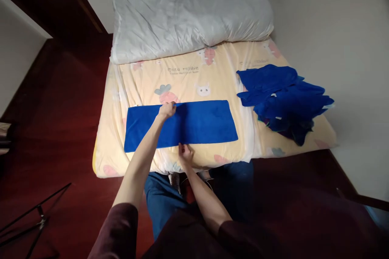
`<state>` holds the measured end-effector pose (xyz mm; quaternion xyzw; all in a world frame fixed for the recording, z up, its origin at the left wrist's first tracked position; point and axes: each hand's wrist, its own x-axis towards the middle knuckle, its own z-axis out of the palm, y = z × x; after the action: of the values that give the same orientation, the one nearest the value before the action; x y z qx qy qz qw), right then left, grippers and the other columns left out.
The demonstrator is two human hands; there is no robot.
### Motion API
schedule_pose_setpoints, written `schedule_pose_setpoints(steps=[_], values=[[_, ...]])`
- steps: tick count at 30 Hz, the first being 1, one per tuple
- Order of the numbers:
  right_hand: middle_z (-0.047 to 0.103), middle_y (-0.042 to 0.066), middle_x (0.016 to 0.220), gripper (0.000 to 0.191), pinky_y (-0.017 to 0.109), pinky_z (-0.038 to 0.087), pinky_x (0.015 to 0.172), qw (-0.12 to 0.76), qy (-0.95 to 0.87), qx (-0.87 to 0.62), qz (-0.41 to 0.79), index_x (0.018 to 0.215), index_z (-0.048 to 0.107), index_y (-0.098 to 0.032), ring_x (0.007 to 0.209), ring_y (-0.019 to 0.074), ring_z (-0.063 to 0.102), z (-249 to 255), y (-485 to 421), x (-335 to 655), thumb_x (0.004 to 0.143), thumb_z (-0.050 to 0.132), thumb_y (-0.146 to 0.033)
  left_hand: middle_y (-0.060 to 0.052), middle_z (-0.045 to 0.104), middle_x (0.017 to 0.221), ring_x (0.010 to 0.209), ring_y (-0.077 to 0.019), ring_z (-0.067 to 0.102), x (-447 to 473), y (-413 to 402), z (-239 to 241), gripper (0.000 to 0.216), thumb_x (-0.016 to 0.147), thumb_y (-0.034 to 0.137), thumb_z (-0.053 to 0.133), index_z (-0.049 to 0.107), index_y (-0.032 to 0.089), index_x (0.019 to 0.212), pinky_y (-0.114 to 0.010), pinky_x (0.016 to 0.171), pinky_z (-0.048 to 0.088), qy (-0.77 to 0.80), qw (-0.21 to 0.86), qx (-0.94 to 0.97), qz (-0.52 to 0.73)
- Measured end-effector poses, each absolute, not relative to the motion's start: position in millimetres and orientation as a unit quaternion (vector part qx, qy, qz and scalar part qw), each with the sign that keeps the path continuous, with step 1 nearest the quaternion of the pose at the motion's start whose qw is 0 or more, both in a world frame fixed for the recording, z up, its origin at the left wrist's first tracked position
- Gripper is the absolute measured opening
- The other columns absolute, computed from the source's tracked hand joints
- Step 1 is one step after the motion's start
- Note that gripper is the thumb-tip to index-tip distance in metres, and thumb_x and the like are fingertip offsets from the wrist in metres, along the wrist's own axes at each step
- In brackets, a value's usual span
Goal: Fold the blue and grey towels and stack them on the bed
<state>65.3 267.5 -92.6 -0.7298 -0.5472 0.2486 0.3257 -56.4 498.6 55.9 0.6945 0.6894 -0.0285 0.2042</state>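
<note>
A blue towel lies flat as a long rectangle across the bed in front of me. At its far edge, a little left of the middle, my left hand is closed, pinching the cloth. My right hand has its fingers closed on the near edge, almost opposite the left hand. My left forearm crosses over part of the towel and hides it. To the right sits a loose, rumpled pile of blue cloths with small white tags.
The bed wears a yellow sheet printed with rabbits and carrots. A bulky grey-white quilt is heaped at the far end. A wall stands on the right. Thin black stand legs rest on the dark red floor.
</note>
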Motion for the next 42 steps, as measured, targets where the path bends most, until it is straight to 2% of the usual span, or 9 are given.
schedule_pose_setpoints(steps=[3, 8, 13, 18, 23, 25, 29, 34, 42], values=[[0.069, 0.005, 0.063, 0.049, 0.025, 0.034, 0.054, 0.319, -0.562, -0.734, 0.207, 0.069, 0.063, -0.02, 0.053, 0.0142, 0.061, -98, 268, 64, 0.104, 0.041, -0.047, -0.022, 0.061, 0.136, 0.128, -0.0338, 0.058, -44, 534, 32, 0.046, 0.101, 0.033, 0.039, 0.058, 0.015, 0.139, -0.043, 0.103, 0.047, 0.688, 0.227, 0.685, -0.071], [0.065, 0.004, 0.055, 0.048, 0.025, 0.034, 0.053, 0.328, -0.583, -0.721, 0.18, 0.064, 0.058, -0.021, 0.049, 0.0137, 0.059, -103, 268, 64, 0.103, 0.041, -0.044, -0.024, 0.062, 0.134, 0.124, -0.0326, 0.061, -33, 561, 0, 0.044, 0.098, 0.028, 0.044, 0.058, 0.011, 0.136, -0.04, 0.101, 0.048, 0.695, 0.255, 0.668, -0.079], [0.066, 0.004, 0.057, 0.045, 0.024, 0.036, 0.055, 0.349, -0.596, -0.699, 0.184, 0.065, 0.059, -0.02, 0.05, 0.0137, 0.059, -102, 266, 65, 0.103, 0.044, -0.04, -0.021, 0.071, 0.108, 0.098, -0.0265, 0.072, -32, 575, -4, 0.04, 0.098, 0.024, 0.044, 0.056, 0.008, 0.132, -0.034, 0.091, 0.052, 0.699, 0.294, 0.649, -0.066], [0.068, 0.005, 0.059, 0.044, 0.024, 0.036, 0.055, 0.351, -0.6, -0.701, 0.161, 0.069, 0.063, -0.019, 0.052, 0.0143, 0.061, -101, 264, 67, 0.104, 0.045, -0.04, -0.017, 0.074, 0.089, 0.073, -0.0226, 0.073, -37, 577, -4, 0.038, 0.102, 0.03, 0.043, 0.058, 0.007, 0.128, -0.031, 0.078, 0.054, 0.703, 0.334, 0.626, -0.046], [0.067, 0.004, 0.058, 0.047, 0.024, 0.035, 0.054, 0.349, -0.617, -0.688, 0.153, 0.069, 0.065, -0.019, 0.051, 0.0138, 0.061, -97, 264, 67, 0.105, 0.045, -0.04, -0.015, 0.075, 0.093, 0.093, -0.0252, 0.073, -42, 573, -10, 0.034, 0.098, 0.036, 0.054, 0.068, 0.012, 0.118, -0.029, 0.087, 0.052, 0.716, 0.328, 0.616, -0.036], [0.065, 0.004, 0.055, 0.048, 0.024, 0.035, 0.054, 0.352, -0.624, -0.682, 0.149, 0.067, 0.066, -0.019, 0.05, 0.0134, 0.059, -95, 265, 66, 0.105, 0.045, -0.04, -0.016, 0.075, 0.096, 0.098, -0.026, 0.073, -43, 572, -10, 0.037, 0.099, 0.039, 0.052, 0.07, 0.012, 0.116, -0.029, 0.09, 0.052, 0.721, 0.318, 0.615, -0.023], [0.069, 0.006, 0.059, 0.048, 0.024, 0.038, 0.056, 0.382, -0.63, -0.663, 0.133, 0.068, 0.069, -0.018, 0.05, 0.0136, 0.061, -95, 266, 68, 0.106, 0.045, -0.034, -0.019, 0.075, 0.095, 0.086, -0.0248, 0.074, -43, 575, -3, 0.046, 0.103, 0.042, 0.04, 0.07, 0.008, 0.114, -0.03, 0.086, 0.053, 0.729, 0.302, 0.614, 0.018], [0.072, 0.008, 0.063, 0.044, 0.025, 0.043, 0.06, 0.4, -0.652, -0.631, 0.128, 0.073, 0.074, -0.018, 0.055, 0.0161, 0.066, -108, 262, 70, 0.105, 0.045, -0.029, -0.014, 0.076, 0.087, 0.075, -0.0198, 0.072, -45, 585, 1, 0.042, 0.102, 0.037, 0.041, 0.073, 0.011, 0.108, -0.025, 0.079, 0.053, 0.726, 0.303, 0.615, 0.058], [0.074, 0.011, 0.067, 0.051, 0.026, 0.047, 0.062, 0.36, -0.637, -0.656, 0.184, 0.075, 0.075, -0.018, 0.059, 0.0183, 0.068, -103, 263, 67, 0.106, 0.038, -0.034, -0.019, 0.074, 0.11, 0.107, -0.0282, 0.068, -50, 584, -7, 0.042, 0.1, 0.039, 0.045, 0.075, 0.01, 0.106, -0.031, 0.09, 0.05, 0.73, 0.286, 0.616, 0.084]])
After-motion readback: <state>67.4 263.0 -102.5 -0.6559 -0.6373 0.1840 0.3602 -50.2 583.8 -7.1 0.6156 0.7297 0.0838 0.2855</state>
